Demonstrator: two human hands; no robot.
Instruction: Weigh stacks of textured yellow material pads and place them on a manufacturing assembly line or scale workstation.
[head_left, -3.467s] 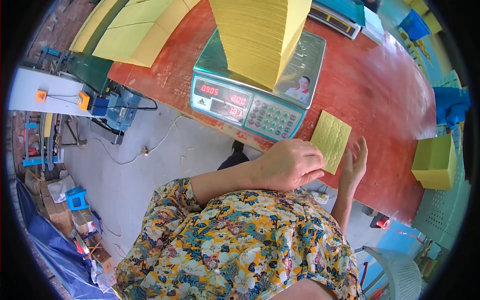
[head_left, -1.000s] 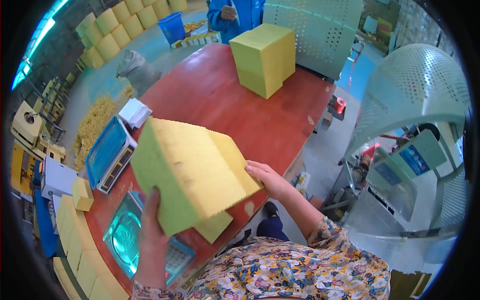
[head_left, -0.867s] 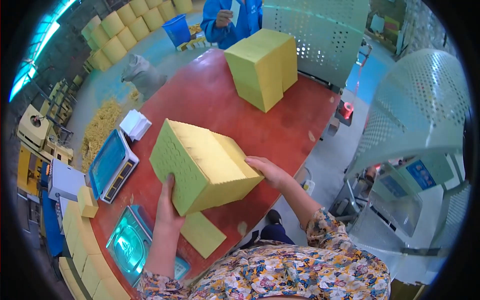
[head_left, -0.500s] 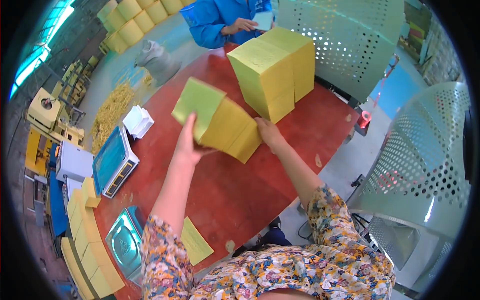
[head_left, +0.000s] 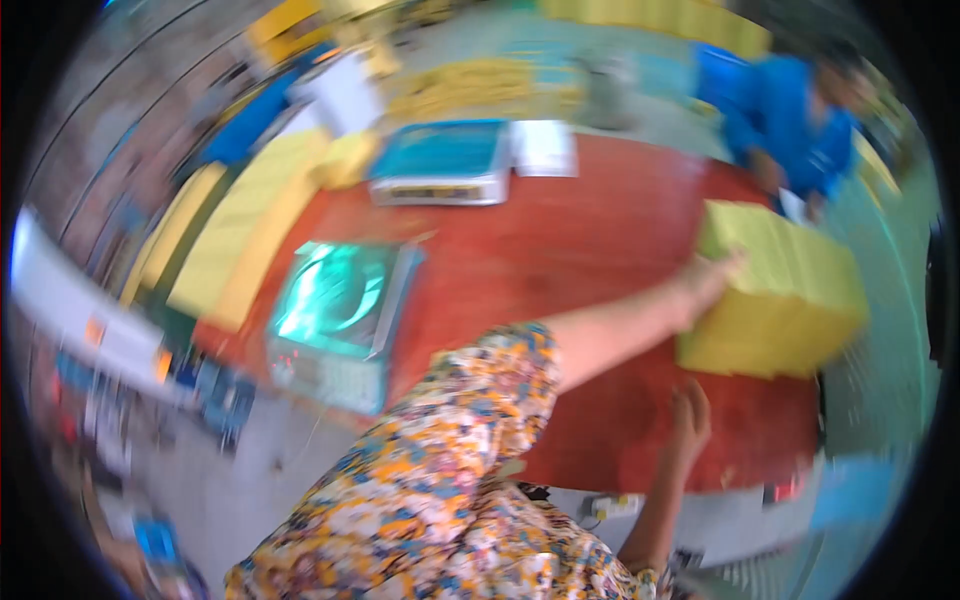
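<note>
Blocks of stacked yellow paper (head_left: pixel 775 295) stand together at the right end of the red table (head_left: pixel 590 220). Against their left upper edge lies my left hand (head_left: pixel 712 282), fingers stretched over the corner, its arm reaching across the table. My right hand (head_left: pixel 690 418) hovers in front of the blocks, apart from them, with nothing visible in it and its fingers slightly parted. Motion smears the whole picture, so finger detail is soft.
A scale with a blue-green top (head_left: pixel 440 160) sits at the far edge beside a white stack (head_left: pixel 543 150). Nearer stands a shiny metal-topped scale (head_left: pixel 335 300). Yellow paper blocks (head_left: pixel 255 220) line the left side. Across the table is a person in blue (head_left: pixel 795 125).
My view has swung left. The yellow block I held between both hands now stands with the others at the right; my right hand has come away from it while my left still touches.
</note>
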